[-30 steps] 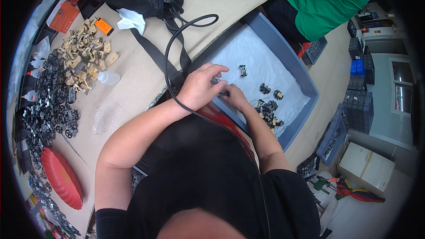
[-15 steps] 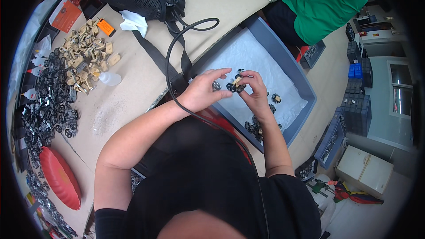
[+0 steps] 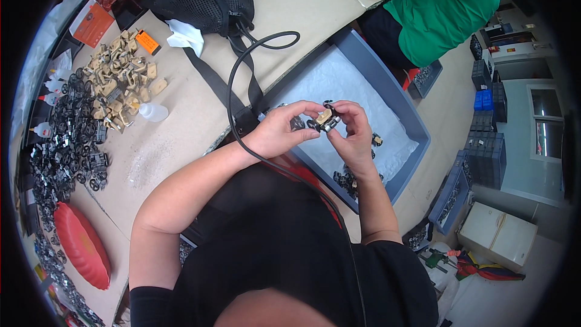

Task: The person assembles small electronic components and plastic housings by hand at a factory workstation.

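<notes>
The left hand and right hand pinch a small black-and-tan wheeled piece from both sides, probably for steadiness, above the grey rectangular tray.

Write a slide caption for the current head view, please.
Right hand holding a wheeled part over a grey tray, left hand close beside.

A second ago our right hand was near the close edge of the grey tray; now we grip a beige-and-black wheeled piece farther over it, where our left hand, fingers spread moments earlier, has closed in too.
</notes>
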{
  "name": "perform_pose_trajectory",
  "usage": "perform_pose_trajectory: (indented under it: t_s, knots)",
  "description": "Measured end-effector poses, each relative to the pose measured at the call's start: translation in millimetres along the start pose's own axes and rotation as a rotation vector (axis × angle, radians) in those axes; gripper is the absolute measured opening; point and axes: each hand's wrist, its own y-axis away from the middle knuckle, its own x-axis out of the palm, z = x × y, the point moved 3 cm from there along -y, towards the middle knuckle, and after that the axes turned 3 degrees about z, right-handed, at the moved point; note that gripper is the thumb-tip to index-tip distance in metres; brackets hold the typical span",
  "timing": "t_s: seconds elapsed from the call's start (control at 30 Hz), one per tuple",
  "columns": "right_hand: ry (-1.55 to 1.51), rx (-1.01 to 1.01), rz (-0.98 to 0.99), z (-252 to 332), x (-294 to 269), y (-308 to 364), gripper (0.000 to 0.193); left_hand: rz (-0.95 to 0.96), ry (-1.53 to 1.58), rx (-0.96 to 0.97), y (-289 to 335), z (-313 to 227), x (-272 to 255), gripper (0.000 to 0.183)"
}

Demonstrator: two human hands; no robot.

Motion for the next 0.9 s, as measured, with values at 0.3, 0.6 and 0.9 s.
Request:
perform_pose_trajectory:
  t_s: [0.3, 0.6, 0.9]
  knots:
    - [0.280, -0.089, 0.021, 6, -4, -4, 0.038, -0.001, 0.129, -0.106, 0, -2, -1, 0.033]
    - [0.086, 0.084, 0.082, -5, 4, 1, 0.032, -0.060, -0.054, -0.085, 2, -6, -4, 0.039]
    - [-1.108, 0.517, 0.107, -34, 32, 17, 0.037, -0.051, -0.204, 0.113, 1, -9, -2, 0.039]
